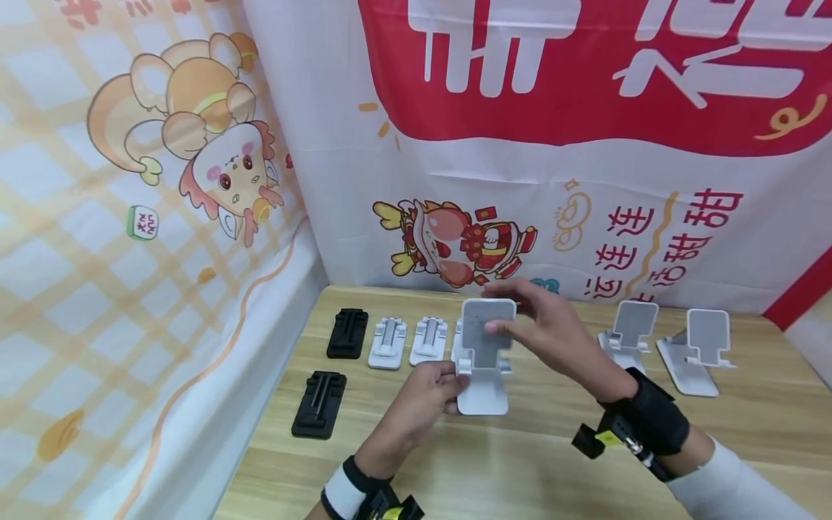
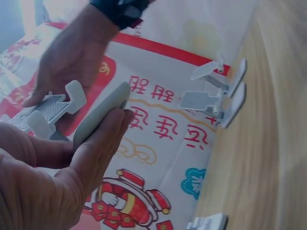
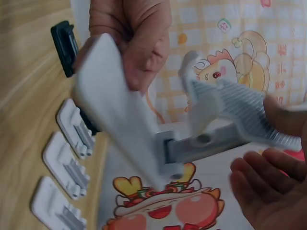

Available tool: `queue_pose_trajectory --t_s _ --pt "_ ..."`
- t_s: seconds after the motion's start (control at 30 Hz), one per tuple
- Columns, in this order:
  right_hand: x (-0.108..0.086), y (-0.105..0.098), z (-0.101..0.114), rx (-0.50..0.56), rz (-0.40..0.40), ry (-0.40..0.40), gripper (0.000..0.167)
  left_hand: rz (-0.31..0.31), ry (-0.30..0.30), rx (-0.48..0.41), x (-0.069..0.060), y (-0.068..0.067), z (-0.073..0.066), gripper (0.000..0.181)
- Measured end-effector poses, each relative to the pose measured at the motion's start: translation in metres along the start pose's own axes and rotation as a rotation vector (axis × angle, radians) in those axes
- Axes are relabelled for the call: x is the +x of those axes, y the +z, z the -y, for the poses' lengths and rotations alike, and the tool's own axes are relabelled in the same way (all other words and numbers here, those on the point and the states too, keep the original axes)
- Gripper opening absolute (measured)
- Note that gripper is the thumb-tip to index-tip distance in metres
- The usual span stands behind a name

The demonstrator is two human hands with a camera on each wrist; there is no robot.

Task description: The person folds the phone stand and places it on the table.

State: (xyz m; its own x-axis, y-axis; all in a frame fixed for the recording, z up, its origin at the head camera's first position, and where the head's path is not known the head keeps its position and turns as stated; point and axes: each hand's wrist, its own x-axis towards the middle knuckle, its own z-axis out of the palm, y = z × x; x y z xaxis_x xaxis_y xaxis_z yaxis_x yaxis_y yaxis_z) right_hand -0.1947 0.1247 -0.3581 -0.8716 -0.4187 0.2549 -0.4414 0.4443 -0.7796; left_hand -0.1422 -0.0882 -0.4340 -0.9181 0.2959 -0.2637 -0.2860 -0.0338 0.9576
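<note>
A white phone stand (image 1: 483, 396) with a grey padded plate is held unfolded above the table. My left hand (image 1: 419, 408) grips the edge of its flat base; in the left wrist view the fingers lie along the base's underside. My right hand (image 1: 559, 336) is at the upper plate, its thumb across the grey face and the other fingers behind. The right wrist view shows the ridged plate (image 3: 244, 112) tilted away from the base (image 3: 112, 103) on a hinged arm (image 3: 211, 143).
Folded white stands (image 1: 388, 343) and a black one (image 1: 347, 334) lie in a row at the back left, with another black stand (image 1: 318, 404) in front. Two unfolded white stands (image 1: 627, 332) (image 1: 698, 354) stand at the right. Printed cloth (image 1: 338, 180) hangs behind the wooden table (image 1: 546, 462).
</note>
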Motion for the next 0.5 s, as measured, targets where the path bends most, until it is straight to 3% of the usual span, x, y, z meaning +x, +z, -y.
queue_pose_trajectory --t_s 0.1,0.23,0.37,0.5 --pt "-0.003 0.004 -0.006 0.112 0.083 0.061 0.065 0.004 -0.028 -0.005 -0.005 -0.003 -0.008 0.040" --pt "-0.006 0.012 -0.008 0.178 0.121 0.088 0.067 -0.002 -0.040 -0.012 -0.013 -0.006 -0.013 0.041" --pt "-0.005 0.013 -0.007 0.168 0.083 0.057 0.061 0.006 0.011 -0.026 -0.013 -0.005 -0.014 0.041" --pt "0.000 0.009 -0.007 0.078 0.006 -0.025 0.046 0.026 0.031 -0.033 -0.009 -0.001 -0.017 0.039"
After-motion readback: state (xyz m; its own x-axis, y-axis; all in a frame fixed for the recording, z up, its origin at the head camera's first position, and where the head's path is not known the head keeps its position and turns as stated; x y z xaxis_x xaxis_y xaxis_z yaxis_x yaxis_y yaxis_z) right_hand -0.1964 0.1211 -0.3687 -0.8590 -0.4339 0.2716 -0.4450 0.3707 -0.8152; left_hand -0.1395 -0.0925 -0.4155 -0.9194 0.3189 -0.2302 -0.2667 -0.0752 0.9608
